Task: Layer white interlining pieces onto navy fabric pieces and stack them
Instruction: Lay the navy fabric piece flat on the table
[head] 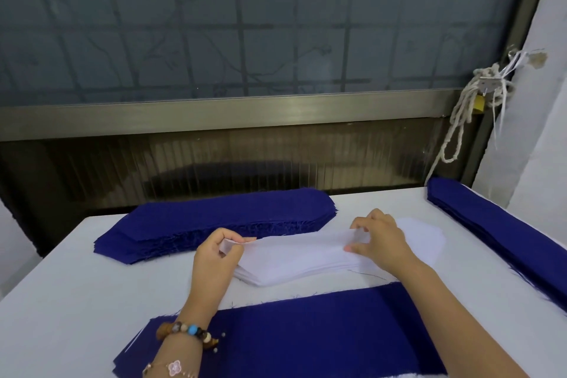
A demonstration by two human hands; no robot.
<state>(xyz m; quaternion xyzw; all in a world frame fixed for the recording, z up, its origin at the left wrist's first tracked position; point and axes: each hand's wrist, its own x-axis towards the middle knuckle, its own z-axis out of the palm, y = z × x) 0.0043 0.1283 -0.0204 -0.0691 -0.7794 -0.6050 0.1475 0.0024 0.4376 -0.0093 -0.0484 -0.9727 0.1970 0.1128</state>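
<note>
A stack of white interlining pieces (303,258) lies in the middle of the table. My left hand (214,258) pinches the left end of the top white piece between thumb and fingers, lifting it a little. My right hand (380,242) pinches the same piece near its right part, fingers curled on it. A thick stack of navy fabric pieces (214,221) lies behind the white stack. Another navy stack (306,337) lies at the near edge under my forearms, with a navy piece on top.
A third navy stack (503,236) runs along the table's right edge. The white table (76,285) ends at a dark window frame (214,113) behind. A knotted white cord (469,110) hangs at the back right, beside a pale wall.
</note>
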